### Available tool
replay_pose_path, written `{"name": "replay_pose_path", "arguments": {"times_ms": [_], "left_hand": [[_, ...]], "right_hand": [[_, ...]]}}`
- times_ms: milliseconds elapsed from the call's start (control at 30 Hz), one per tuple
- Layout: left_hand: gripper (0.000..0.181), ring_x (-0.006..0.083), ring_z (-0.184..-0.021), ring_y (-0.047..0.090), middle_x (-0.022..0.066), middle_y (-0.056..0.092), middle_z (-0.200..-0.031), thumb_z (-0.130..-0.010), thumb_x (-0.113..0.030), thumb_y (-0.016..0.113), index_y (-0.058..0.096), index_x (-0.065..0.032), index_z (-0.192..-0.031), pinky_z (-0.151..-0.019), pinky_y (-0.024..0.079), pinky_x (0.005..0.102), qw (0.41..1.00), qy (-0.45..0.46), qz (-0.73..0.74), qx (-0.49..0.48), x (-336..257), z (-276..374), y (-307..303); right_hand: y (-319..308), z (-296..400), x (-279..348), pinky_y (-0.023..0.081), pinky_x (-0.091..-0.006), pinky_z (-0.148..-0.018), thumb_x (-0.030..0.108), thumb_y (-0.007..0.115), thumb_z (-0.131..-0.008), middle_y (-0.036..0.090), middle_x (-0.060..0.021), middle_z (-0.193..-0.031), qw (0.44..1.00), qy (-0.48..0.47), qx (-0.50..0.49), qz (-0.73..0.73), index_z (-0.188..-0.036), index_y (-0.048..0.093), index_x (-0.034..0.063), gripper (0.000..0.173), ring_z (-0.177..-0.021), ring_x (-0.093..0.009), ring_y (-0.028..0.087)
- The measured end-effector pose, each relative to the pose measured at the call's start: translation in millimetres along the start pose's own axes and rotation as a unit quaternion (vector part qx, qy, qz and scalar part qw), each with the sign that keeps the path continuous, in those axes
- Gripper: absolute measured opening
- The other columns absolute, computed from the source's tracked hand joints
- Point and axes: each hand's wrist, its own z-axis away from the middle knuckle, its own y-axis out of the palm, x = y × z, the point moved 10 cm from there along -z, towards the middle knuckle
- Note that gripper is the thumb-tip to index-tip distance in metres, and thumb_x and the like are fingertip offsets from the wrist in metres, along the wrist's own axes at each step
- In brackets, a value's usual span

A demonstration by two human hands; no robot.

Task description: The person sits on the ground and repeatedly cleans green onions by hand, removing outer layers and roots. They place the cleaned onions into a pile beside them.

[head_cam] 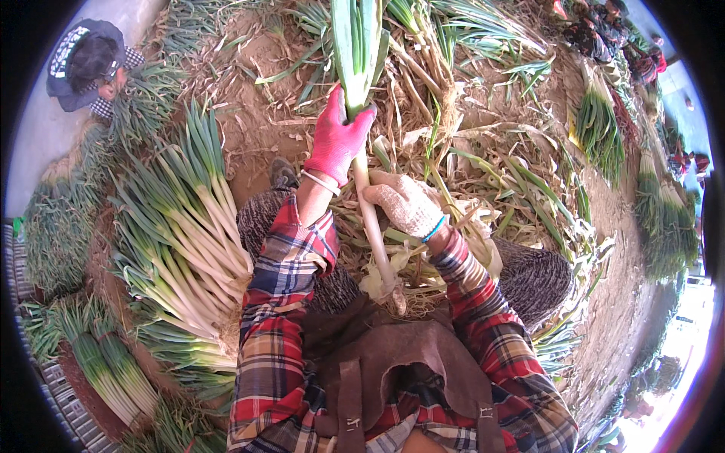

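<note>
My left hand [342, 136], in a pink knit glove, is closed around a large green onion [372, 226] where its white shank turns green. The stalk runs lengthwise before me, green leaves at the top and its root end low, over my brown apron [391, 351]. My right hand [405, 204], in a white knit glove, has its curled fingertips against the shank below the left hand. Whether they pinch it or a loose skin is hidden. Pale, loosened outer skin [380, 280] surrounds the root end. Stripped leaves and skins [510, 187] cover the ground beyond my right hand.
A heap of white-shanked green onions [187, 243] lies at my left. Untrimmed green onions [436, 73] with roots lie ahead. Tied bundles [113, 379] rest at lower left, other bundles [600, 124] at right. A person [85, 65] bends at upper left; more people [600, 34] are at upper right.
</note>
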Motion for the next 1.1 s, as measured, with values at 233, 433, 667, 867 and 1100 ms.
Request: {"name": "replay_pose_path", "arguments": {"times_ms": [233,433,667,867,1100], "left_hand": [[0.039,0.0102,-0.07,0.056,0.0033,0.062,-0.085,-0.084,-0.014,0.068,0.05,-0.005,-0.118,-0.062,0.048,0.0271,0.995,-0.031,0.091,0.013,-6.9,3.9,7.2],[0.031,0.0029,-0.06,0.048,-0.0035,0.054,-0.078,-0.088,-0.008,0.062,0.052,-0.0089,-0.118,-0.048,0.042,0.0201,0.983,-0.098,0.142,0.057,-8.4,6.9,16.8],[0.027,0.004,-0.059,0.047,-0.0039,0.053,-0.077,-0.09,-0.008,0.061,0.052,-0.0076,-0.115,-0.05,0.041,0.0196,0.995,-0.015,0.099,0.029,-4.6,1.3,15.2],[0.02,0.0057,-0.057,0.049,-0.0025,0.054,-0.072,-0.091,-0.016,0.061,0.054,-0.0078,-0.109,-0.049,0.041,0.0209,0.973,-0.114,0.193,0.064,-4.5,7.8,23.7],[0.029,0.0147,-0.057,0.06,0.0054,0.061,-0.074,-0.091,-0.031,0.06,0.052,-0.008,-0.107,-0.051,0.054,0.0287,0.915,-0.251,0.283,0.139,-7.0,31.6,38.3]], "right_hand": [[4.7,-1.2,-8.2,0.05,-0.0286,-0.057,0.01,0.045,-0.081,0.064,-0.0117,-0.077,0.984,-0.122,0.013,0.13,-0.093,0.061,-0.0031,0.024,-0.064,-0.019,0.061],[-10.1,12.4,-22.2,0.049,-0.0318,-0.061,0.016,0.047,-0.088,0.061,-0.0094,-0.073,0.992,-0.004,-0.061,-0.114,-0.097,0.06,-0.0017,0.025,-0.068,-0.018,0.06],[-9.2,6.7,-0.6,0.046,-0.0396,-0.059,0.045,0.061,-0.086,0.057,-0.0158,-0.064,0.979,-0.038,-0.14,0.146,-0.083,0.061,0.0,0.045,-0.06,-0.028,0.058],[-5.6,10.7,-5.9,0.045,-0.0415,-0.06,0.038,0.061,-0.087,0.054,-0.0191,-0.066,0.974,-0.093,-0.158,0.13,-0.079,0.057,0.0007,0.039,-0.065,-0.037,0.058],[3.4,22.8,-27.1,0.045,-0.0364,-0.064,0.019,0.053,-0.091,0.055,-0.0173,-0.076,0.978,-0.111,-0.175,-0.003,-0.092,0.059,-0.0019,0.022,-0.068,-0.031,0.056]]}}
